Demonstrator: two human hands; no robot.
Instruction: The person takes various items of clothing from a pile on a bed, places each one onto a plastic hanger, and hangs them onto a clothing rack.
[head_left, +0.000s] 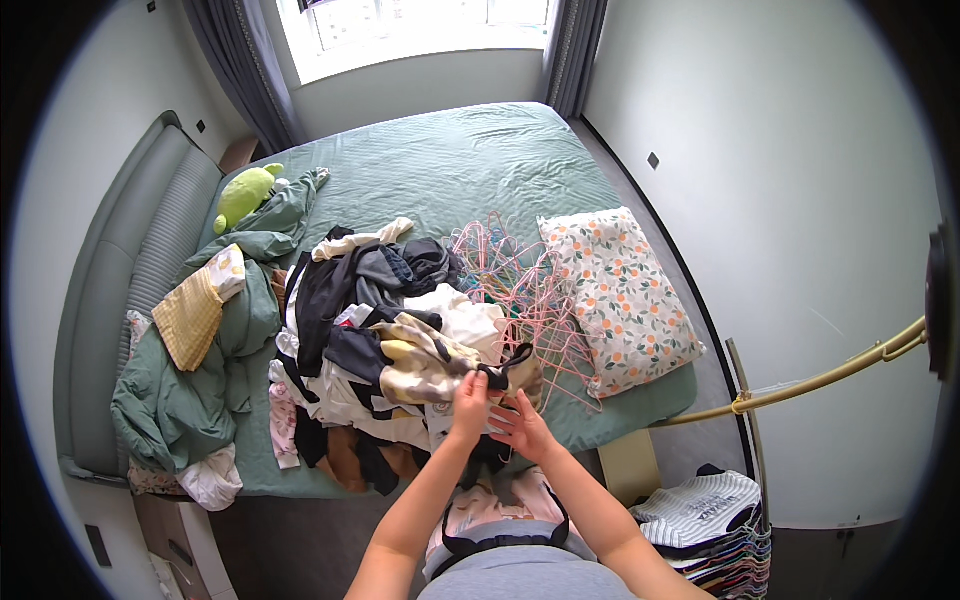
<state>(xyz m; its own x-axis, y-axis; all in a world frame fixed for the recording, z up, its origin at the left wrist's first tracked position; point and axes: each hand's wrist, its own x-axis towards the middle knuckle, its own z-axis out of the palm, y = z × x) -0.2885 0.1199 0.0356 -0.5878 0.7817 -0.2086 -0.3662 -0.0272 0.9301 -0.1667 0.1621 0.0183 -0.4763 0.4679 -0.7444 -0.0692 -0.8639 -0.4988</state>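
My left hand (471, 405) pinches the dark edge of a yellow, brown and cream patterned garment (420, 367), which lies over the near right side of a heap of clothes. Close beside it, my right hand (523, 426) is held with its fingers apart, just below the garment's dark-trimmed part; whether the fingertips touch it is hard to tell. Black, white, grey and brown clothes make up the heap (322, 315) on the green bed sheet (450, 165). A tangle of pink and blue clothes hangers (532, 292) lies right behind the garment.
An orange-print pillow (630, 300) lies right of the hangers. Left are a crumpled green quilt (172, 405), a yellow checked cloth (191, 322) and a green plush toy (246, 196). A gold rail (825, 379) spans the right side; clothes on hangers (701, 510) are stacked at lower right.
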